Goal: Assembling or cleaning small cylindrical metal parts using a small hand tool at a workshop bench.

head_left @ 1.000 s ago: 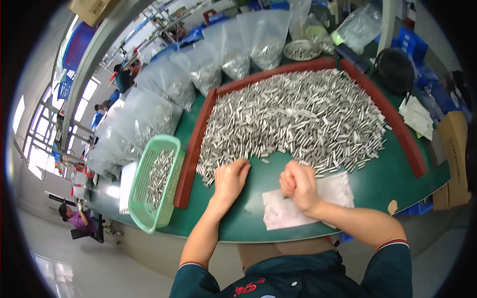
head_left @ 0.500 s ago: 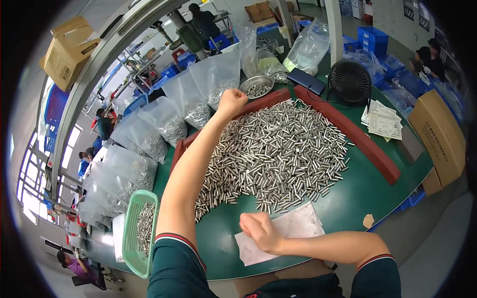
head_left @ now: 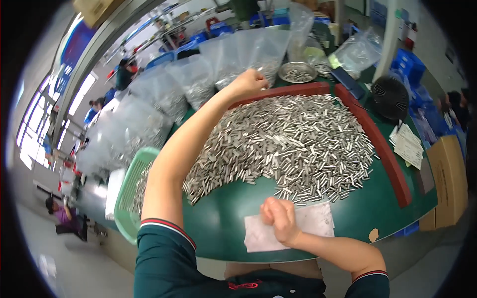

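Stretched far over the green table, my left hand point(head_left: 251, 82) is closed, near the red bar point(head_left: 298, 90) behind the pile and left of a round metal dish point(head_left: 297, 72) of small pins. What its fingers hold, if anything, is hidden. A wide heap of short shiny metal pins point(head_left: 278, 139) spreads below it. Close to me, my right hand point(head_left: 280, 219) is curled into a fist above a pale, stained cloth point(head_left: 318, 223); its contents cannot be seen. Left of my left forearm stands a green plastic basket point(head_left: 126, 208) with more pins, partly covered by that arm.
Clear plastic bags point(head_left: 191, 79) of metal parts line the far left edge. A black fan point(head_left: 390, 98), a dark blue flat box point(head_left: 348, 83) and papers point(head_left: 408, 145) sit at the right. A cardboard box point(head_left: 447, 164) stands beyond the right edge. Other people are in the background.
The whole view has shifted, so the table and pile appear farther right. Both hands remain closed. My right hand now sits somewhat higher over the cloth; my left is still extended near the back bar.
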`<state>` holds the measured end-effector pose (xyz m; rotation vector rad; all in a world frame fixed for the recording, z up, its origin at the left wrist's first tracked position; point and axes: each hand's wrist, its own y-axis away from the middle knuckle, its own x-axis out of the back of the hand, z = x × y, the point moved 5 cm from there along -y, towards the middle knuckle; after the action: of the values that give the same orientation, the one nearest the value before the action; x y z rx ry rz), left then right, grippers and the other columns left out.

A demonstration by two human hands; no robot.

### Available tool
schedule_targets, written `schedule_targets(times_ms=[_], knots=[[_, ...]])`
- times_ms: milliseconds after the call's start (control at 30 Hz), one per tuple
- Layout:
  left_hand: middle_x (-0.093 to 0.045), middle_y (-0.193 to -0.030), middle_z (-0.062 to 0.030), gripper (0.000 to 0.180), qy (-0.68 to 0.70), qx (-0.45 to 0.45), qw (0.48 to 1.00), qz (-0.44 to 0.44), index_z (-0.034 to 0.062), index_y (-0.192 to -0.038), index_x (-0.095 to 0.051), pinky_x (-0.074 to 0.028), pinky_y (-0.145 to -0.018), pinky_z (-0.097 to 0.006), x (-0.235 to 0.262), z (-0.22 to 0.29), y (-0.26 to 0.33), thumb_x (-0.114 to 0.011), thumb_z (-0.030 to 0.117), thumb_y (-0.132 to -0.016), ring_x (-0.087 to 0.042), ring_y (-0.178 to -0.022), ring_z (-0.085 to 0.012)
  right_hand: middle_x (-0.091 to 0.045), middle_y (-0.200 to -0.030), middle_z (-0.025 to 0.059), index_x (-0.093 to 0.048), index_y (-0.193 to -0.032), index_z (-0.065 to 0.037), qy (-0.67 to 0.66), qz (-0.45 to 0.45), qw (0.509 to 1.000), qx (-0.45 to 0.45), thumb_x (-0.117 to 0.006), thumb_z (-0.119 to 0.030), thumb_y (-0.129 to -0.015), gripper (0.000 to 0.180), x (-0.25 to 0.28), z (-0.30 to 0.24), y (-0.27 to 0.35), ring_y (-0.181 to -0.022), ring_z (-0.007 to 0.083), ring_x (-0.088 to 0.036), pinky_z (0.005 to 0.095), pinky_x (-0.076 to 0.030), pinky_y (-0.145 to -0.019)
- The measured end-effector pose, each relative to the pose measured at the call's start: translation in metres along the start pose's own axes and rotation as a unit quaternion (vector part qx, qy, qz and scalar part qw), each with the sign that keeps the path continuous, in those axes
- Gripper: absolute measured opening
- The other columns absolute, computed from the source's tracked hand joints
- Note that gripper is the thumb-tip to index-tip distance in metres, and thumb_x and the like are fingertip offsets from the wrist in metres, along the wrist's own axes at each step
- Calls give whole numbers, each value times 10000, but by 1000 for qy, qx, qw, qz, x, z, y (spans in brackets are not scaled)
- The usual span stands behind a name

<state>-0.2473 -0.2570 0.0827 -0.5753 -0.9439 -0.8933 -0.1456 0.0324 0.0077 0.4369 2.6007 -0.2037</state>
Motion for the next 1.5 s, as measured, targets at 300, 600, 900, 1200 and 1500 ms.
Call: schedule_targets(times_ms=[300, 600, 900, 1200, 1500], knots=[[-596, -841, -165, 203, -171, 73, 982, 38, 10, -890, -577, -433, -727, -367, 107, -45, 295, -456, 155, -816, -563, -824, -312, -249, -434, -5, -277, -519, -82, -70, -48, 996, -2, -325, -228, -903, 414, -14, 4, -6, -376, 81, -182, 249, -162, -360], [-581, -792, -190, 182, -155, 149, 962, 165, 9, -816, -586, -427, -697, -417, 134, -92, 408, -488, 158, -778, -548, -781, -344, -197, -411, -21, -270, -540, -106, -37, -65, 997, -9, -292, -243, -908, 393, -19, 3, -1, -346, 78, -145, 233, -162, -347], [-602, -813, -143, 201, -102, 194, 974, 64, 30, -854, -603, -431, -701, -361, 132, -120, 426, -493, 191, -802, -566, -790, -273, -227, -419, -6, -267, -528, -92, 2, -71, 997, -6, -311, -263, -902, 414, -27, 5, 0, -353, 90, -164, 251, -163, -349], [-609, -803, -103, 197, -15, 139, 990, 26, 9, -857, -593, -435, -708, -307, 142, -164, 426, -476, 160, -809, -564, -761, -193, -204, -422, -24, -277, -535, -113, 52, -57, 997, 20, -290, -290, -918, 422, -35, 5, 4, -375, 87, -145, 254, -157, -373], [-587, -805, -102, 167, -54, 127, 990, 38, 12, -868, -574, -422, -690, -323, 154, -169, 413, -468, 109, -782, -544, -757, -203, -223, -435, -9, -273, -531, -87, 60, -27, 995, 79, -321, -244, -900, 403, -41, 5, 9, -374, 82, -171, 246, -151, -363]])
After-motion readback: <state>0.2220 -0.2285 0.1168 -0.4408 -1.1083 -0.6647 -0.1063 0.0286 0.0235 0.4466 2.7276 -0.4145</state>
